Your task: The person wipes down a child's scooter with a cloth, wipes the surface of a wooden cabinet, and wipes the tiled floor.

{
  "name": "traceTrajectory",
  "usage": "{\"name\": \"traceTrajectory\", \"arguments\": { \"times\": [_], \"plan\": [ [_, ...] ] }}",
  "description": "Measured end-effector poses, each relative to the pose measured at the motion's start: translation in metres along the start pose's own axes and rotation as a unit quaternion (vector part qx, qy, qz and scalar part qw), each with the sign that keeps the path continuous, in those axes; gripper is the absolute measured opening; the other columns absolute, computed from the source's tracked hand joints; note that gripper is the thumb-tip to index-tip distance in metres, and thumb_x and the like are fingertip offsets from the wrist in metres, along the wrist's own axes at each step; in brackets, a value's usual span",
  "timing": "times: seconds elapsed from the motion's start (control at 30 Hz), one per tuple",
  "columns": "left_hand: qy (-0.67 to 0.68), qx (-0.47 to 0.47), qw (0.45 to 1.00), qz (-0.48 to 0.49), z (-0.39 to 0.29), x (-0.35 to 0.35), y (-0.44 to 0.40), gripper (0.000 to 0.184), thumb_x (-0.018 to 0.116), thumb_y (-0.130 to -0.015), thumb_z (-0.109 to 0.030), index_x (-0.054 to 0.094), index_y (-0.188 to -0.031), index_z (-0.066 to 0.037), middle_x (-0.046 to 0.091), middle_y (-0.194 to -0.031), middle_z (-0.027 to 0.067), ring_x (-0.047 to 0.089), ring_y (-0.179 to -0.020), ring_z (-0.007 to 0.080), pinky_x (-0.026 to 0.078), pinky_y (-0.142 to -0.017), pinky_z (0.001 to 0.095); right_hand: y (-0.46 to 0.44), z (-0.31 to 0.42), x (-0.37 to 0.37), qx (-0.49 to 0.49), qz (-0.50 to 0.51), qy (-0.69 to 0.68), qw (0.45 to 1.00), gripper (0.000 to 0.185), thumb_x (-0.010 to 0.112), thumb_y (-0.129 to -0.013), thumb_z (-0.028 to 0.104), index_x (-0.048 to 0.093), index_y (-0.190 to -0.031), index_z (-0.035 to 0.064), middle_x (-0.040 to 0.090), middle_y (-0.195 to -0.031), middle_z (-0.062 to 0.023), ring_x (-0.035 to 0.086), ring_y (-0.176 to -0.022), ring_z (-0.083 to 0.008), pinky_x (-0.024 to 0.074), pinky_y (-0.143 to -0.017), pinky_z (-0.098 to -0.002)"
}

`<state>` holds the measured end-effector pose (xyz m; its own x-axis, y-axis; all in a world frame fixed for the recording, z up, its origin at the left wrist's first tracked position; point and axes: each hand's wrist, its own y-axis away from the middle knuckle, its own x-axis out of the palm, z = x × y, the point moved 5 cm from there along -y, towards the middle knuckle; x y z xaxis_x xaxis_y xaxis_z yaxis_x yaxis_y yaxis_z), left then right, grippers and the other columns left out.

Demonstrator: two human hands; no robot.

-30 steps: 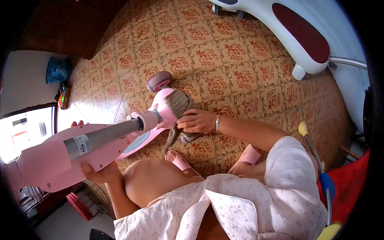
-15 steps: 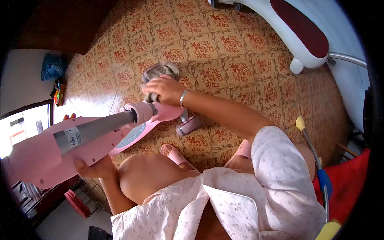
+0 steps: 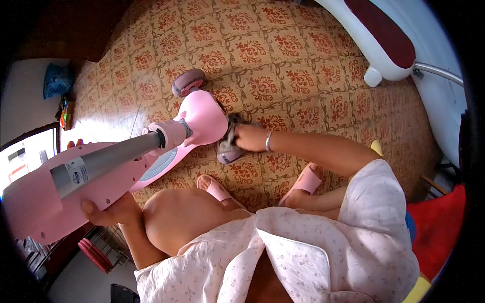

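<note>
A pink children's scooter (image 3: 206, 117) lies tilted across my lap, its grey metal tube running to the lower left. Wrapped around the scooter's wide pink part on the left, my left hand (image 3: 115, 208) grips it with the thumb on top. My right hand (image 3: 248, 138), a bracelet at the wrist, holds a crumpled grey-brown cloth (image 3: 230, 147) against the near wheel (image 3: 228, 158). That wheel is partly covered by the cloth. The other wheel (image 3: 189, 82), greyish pink, shows uncovered at the far side.
Patterned tile floor (image 3: 252, 50) spreads ahead, with my feet in pink slippers (image 3: 217, 191) on it. A white and maroon appliance-like object (image 3: 384, 40) stands upper right. Red fabric (image 3: 437, 227) lies at right. A wire rack (image 3: 108, 247) and a blue bag (image 3: 56, 81) are at left.
My right hand and the cloth have moved from the far wheel toward the right and nearer, onto the near wheel. The far wheel is now uncovered. My left hand keeps its grip.
</note>
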<state>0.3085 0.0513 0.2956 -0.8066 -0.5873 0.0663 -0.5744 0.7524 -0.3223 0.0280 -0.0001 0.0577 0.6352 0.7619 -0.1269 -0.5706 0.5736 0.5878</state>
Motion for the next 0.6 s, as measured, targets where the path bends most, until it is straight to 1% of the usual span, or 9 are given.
{"name": "traceTrajectory", "arguments": {
  "times": [0.07, 0.1, 0.23, 0.27, 0.33, 0.4, 0.47, 0.53, 0.6],
  "plan": [
    [-0.003, -0.003, 1.0, -0.003, 0.001, 0.001, 0.001, 0.085, 0.055, -0.079, -0.047, 0.029, -0.141, 0.004, 0.039, -0.142, 0.0198, 0.039, -0.131, 0.031, 0.034, -0.11, 0.0437, -0.008, -0.028, 0.037, -0.123, 0.085, 0.324, 0.934, 0.027, 0.052, -0.081, 0.012, 0.058, -0.1, -0.0063, 0.059, -0.107, -0.0223, 0.055, -0.103, -0.0391, 0.0452, -0.09, -0.0432],
    [-0.001, -0.004, 1.0, -0.003, 0.0, 0.002, 0.002, 0.085, 0.055, -0.078, -0.048, 0.029, -0.141, 0.004, 0.039, -0.142, 0.0198, 0.039, -0.132, 0.0308, 0.034, -0.11, 0.0435, 0.002, -0.026, 0.038, -0.149, 0.007, 0.302, 0.942, 0.025, 0.051, -0.081, 0.008, 0.062, -0.1, -0.0043, 0.061, -0.098, -0.0204, 0.057, -0.095, -0.0369, 0.0479, -0.084, -0.0439],
    [0.008, -0.011, 1.0, -0.003, -0.001, 0.003, 0.004, 0.087, 0.055, -0.078, -0.049, 0.03, -0.14, 0.005, 0.039, -0.143, 0.0198, 0.038, -0.133, 0.03, 0.035, -0.11, 0.0427, 0.015, 0.008, 0.028, -0.272, 0.036, 0.406, 0.872, 0.026, 0.055, -0.077, 0.004, 0.061, -0.101, -0.005, 0.062, -0.096, -0.02, 0.06, -0.094, -0.0349, 0.0481, -0.087, -0.0448],
    [0.011, -0.012, 1.0, 0.001, -0.002, 0.003, 0.004, 0.087, 0.055, -0.077, -0.05, 0.03, -0.14, 0.005, 0.038, -0.143, 0.0199, 0.038, -0.134, 0.0298, 0.035, -0.11, 0.0425, 0.013, 0.015, 0.023, -0.275, 0.033, 0.409, 0.87, 0.026, 0.055, -0.077, 0.004, 0.061, -0.101, -0.005, 0.062, -0.096, -0.02, 0.06, -0.094, -0.0349, 0.0481, -0.087, -0.0448],
    [0.033, -0.007, 0.999, 0.022, -0.001, 0.0, 0.003, 0.081, 0.056, -0.078, -0.047, 0.034, -0.139, 0.002, 0.044, -0.138, 0.0183, 0.043, -0.128, 0.0299, 0.039, -0.106, 0.0431, 0.005, 0.019, 0.018, -0.178, 0.162, 0.456, 0.857, 0.028, 0.055, -0.077, 0.002, 0.061, -0.102, -0.0056, 0.063, -0.098, -0.0248, 0.062, -0.096, -0.0354, 0.0473, -0.089, -0.0465],
    [0.053, -0.006, 0.998, 0.042, 0.007, -0.005, 0.003, 0.075, 0.057, -0.079, -0.045, 0.037, -0.137, -0.001, 0.049, -0.132, 0.0168, 0.049, -0.122, 0.03, 0.043, -0.102, 0.0437, 0.012, 0.025, 0.005, -0.217, 0.143, 0.415, 0.872, 0.03, 0.053, -0.076, -0.001, 0.061, -0.105, -0.0048, 0.063, -0.1, -0.0271, 0.064, -0.095, -0.0346, 0.0491, -0.086, -0.0445],
    [0.074, -0.012, 0.997, 0.016, 0.013, -0.011, 0.004, 0.073, 0.059, -0.079, -0.043, 0.039, -0.136, -0.002, 0.051, -0.13, 0.0147, 0.05, -0.121, 0.0282, 0.043, -0.101, 0.044, 0.034, 0.051, -0.015, -0.302, 0.121, 0.222, 0.919, 0.035, 0.052, -0.075, -0.001, 0.06, -0.109, -0.003, 0.065, -0.1, -0.0255, 0.064, -0.094, -0.037, 0.0505, -0.084, -0.0426],
    [0.084, -0.037, 0.996, 0.014, 0.008, 0.0, 0.004, 0.068, 0.058, -0.081, -0.04, 0.04, -0.135, -0.003, 0.053, -0.129, 0.0132, 0.05, -0.121, 0.0273, 0.043, -0.102, 0.0444, 0.04, 0.072, -0.039, -0.297, 0.107, 0.179, 0.932, 0.029, 0.055, -0.078, 0.007, 0.061, -0.106, -0.0003, 0.065, -0.098, -0.0223, 0.062, -0.092, -0.0376, 0.0492, -0.083, -0.043],
    [0.089, -0.052, 0.994, 0.027, 0.011, -0.004, 0.002, 0.065, 0.058, -0.083, -0.039, 0.041, -0.135, -0.004, 0.053, -0.128, 0.0125, 0.051, -0.121, 0.027, 0.042, -0.102, 0.0447, 0.045, 0.091, -0.075, -0.128, 0.007, 0.129, 0.983, 0.035, 0.054, -0.083, 0.016, 0.058, -0.113, 0.0011, 0.064, -0.103, -0.0234, 0.062, -0.094, -0.0382, 0.0487, -0.083, -0.0433]
  ]
}}
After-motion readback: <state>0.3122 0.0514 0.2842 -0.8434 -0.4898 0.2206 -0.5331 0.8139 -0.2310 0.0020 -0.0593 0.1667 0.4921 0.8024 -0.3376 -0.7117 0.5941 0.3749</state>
